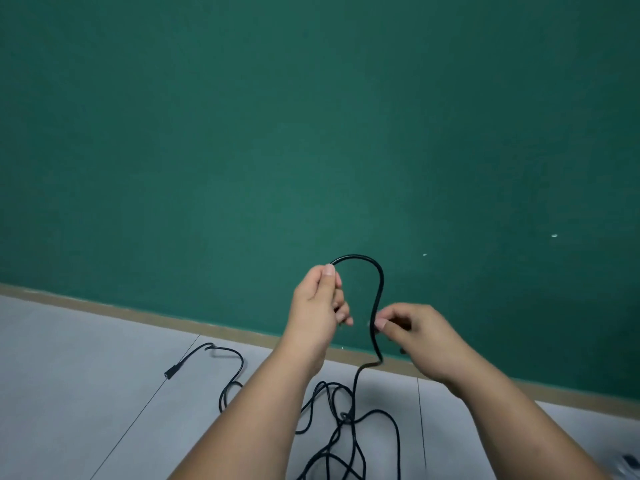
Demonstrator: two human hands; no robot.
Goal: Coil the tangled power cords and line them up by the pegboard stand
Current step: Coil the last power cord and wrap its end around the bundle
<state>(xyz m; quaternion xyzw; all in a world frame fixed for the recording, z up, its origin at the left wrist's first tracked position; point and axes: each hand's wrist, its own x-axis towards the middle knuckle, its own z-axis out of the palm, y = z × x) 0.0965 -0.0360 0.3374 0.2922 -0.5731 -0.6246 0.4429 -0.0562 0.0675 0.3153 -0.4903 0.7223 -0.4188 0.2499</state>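
A black power cord (378,282) arches up between my hands in front of the green wall. My left hand (317,306) grips one end of the arch at its top left, thumb on the cord. My right hand (414,336) pinches the cord lower down on the right. Below my hands the cord drops to a tangle of black loops (341,420) on the grey floor. One cord end with a plug (170,373) lies on the floor to the left. The pegboard stand is out of sight.
A green wall (311,133) fills most of the view, with a tan baseboard (138,311) along its foot. The floor is pale grey tile (86,393) with thin joints. A dark object (630,462) shows at the lower right corner.
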